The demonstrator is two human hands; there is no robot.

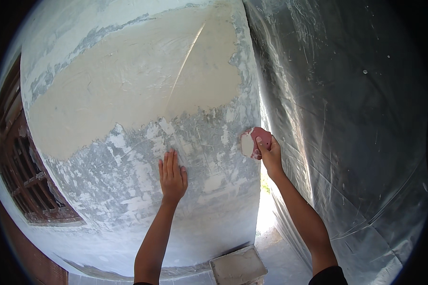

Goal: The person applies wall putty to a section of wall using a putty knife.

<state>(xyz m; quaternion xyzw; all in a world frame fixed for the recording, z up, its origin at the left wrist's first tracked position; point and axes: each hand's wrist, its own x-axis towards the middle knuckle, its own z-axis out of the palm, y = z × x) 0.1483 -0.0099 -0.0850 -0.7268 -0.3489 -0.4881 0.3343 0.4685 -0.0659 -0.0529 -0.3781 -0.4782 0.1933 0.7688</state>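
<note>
Left hand (172, 176) flat and open on the wall (128, 80), right hand (270, 156) beside it gripping a trowel (253, 141) at the wall's edge

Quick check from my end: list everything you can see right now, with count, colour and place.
wall: one, grey with white patches, centre
putty coat: one broad patch, cream, upper wall
plastic sheet: one, clear grey, hanging right
window grille: one, dark red-brown, left edge
putty board: one, grey-white smeared slab, bottom centre
scraper: one, pink with whitish putty, at the wall's right edge
left hand: flat on the wall, fingers spread upward
right hand: gripping the scraper against the wall corner
</note>
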